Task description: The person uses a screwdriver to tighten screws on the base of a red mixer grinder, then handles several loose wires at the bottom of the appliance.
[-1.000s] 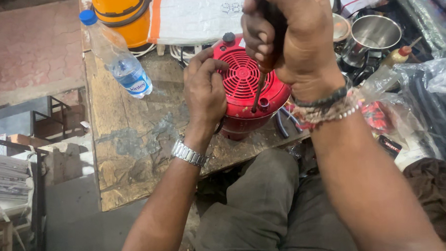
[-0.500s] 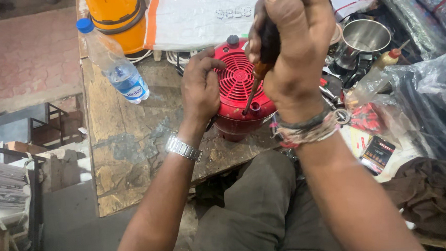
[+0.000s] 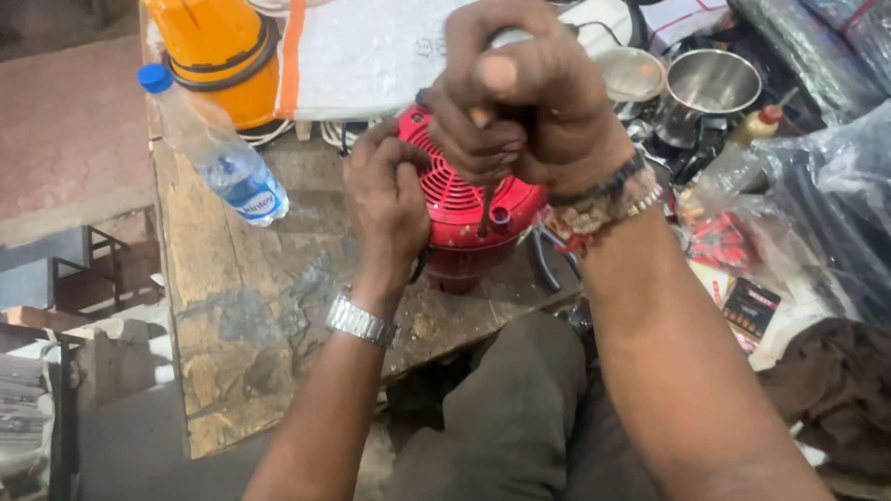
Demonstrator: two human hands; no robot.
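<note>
On a worn wooden bench [image 3: 249, 339], the left hand [image 3: 388, 198] grips the red fan cover [image 3: 458, 195] to hold it steady, while the right hand [image 3: 529, 92] squeezes a screwdriver [image 3: 486, 204] poking down into it.

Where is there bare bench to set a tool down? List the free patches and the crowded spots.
Free: the worn wooden bench between the plastic water bottle and the near edge, to the side of the left hand. Crowded: past the right hand and red motor housing, where steel pots, packets and plastic-wrapped bundles lie packed.
</note>
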